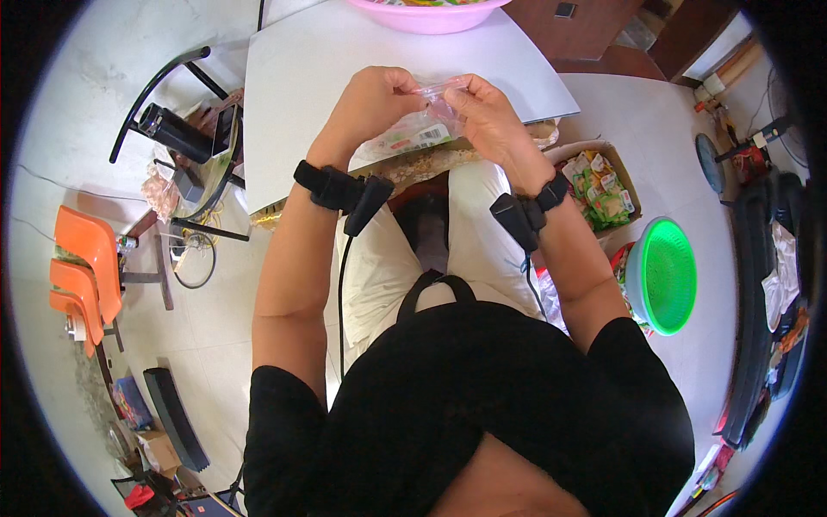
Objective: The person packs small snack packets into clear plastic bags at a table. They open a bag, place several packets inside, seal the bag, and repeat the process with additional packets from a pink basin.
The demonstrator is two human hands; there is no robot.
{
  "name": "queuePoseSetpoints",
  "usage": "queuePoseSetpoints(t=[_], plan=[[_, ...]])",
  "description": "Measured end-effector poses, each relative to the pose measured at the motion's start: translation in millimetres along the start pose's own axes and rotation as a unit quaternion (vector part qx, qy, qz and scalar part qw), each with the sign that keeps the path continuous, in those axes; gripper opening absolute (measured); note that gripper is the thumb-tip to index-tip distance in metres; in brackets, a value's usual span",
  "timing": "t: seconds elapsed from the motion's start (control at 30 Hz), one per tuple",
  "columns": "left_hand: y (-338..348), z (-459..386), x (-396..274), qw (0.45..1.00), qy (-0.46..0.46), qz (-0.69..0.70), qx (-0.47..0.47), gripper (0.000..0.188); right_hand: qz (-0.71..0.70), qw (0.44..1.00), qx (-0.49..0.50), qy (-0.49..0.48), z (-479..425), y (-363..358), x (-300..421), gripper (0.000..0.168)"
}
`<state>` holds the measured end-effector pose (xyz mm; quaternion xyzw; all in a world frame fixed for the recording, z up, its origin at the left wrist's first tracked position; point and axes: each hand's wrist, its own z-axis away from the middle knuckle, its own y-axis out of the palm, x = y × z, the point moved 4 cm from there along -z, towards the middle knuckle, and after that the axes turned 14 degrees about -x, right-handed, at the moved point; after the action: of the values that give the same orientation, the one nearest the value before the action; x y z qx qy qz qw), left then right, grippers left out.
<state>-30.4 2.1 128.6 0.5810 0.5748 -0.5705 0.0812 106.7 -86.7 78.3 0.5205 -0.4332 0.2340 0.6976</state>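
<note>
Both hands pinch the top edge of a clear plastic bag point(413, 139) at the front edge of a white table point(310, 97). My left hand point(381, 97) grips the left of the bag's mouth between thumb and fingers. On the opposite side, my right hand point(484, 119) holds the mouth the same way, close to the left fingertips. A barcode and some green and red print show on the lower part of the bag. Something pinkish shows through the plastic between the hands; I cannot tell what it is.
A pink basin point(433, 19) with colourful packets stands at the table's far edge. To the right on the floor are a cardboard box point(636, 187) of small packets and a green colander point(669, 278). A black-framed chair point(158, 84) holding a black cylinder point(174, 132) stands left.
</note>
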Motion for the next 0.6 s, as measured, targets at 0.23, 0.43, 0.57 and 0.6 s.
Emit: queuePoseSetpoints(t=[0.23,0.43,0.57,0.6], plan=[[4,-6,9,0.998,-0.038,0.042,0.016,0.014,0.082,0.997,-0.011,0.004,-11,4,-1,0.025],[2,-9,18,0.998,-0.019,0.039,0.045,0.007,0.116,0.992,-0.051,0.005,-13,7,-2,0.019],[-15,-3,16,0.997,-0.044,-0.004,0.055,0.010,0.155,0.986,-0.063,-0.005,-15,5,0,0.018],[-19,-2,20,0.997,-0.043,-0.013,0.056,0.011,0.171,0.983,-0.061,-0.007,-16,4,-1,0.018]])
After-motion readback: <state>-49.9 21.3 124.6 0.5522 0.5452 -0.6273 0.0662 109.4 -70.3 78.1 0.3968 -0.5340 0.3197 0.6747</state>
